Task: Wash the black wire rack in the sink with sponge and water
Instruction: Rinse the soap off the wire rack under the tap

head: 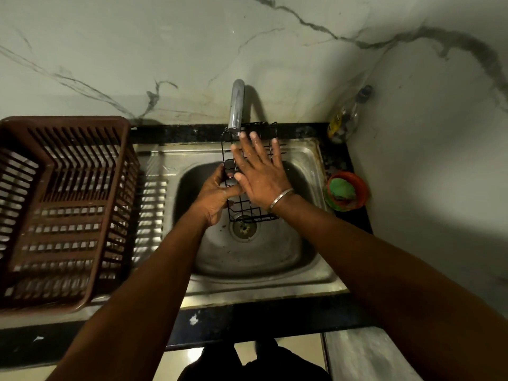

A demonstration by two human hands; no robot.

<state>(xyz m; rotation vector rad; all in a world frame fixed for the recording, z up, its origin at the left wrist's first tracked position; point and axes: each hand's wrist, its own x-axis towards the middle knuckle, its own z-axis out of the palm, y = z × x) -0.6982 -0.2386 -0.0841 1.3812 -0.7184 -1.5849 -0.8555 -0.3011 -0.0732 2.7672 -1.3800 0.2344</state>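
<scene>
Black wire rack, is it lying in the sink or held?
Held up: left hand grips the black wire rack, right hand flat on it.

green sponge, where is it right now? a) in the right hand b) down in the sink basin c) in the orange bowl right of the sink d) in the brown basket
c, the green sponge sits in the orange bowl beside the sink, while the right hand lies flat and bare on the black wire rack
</scene>
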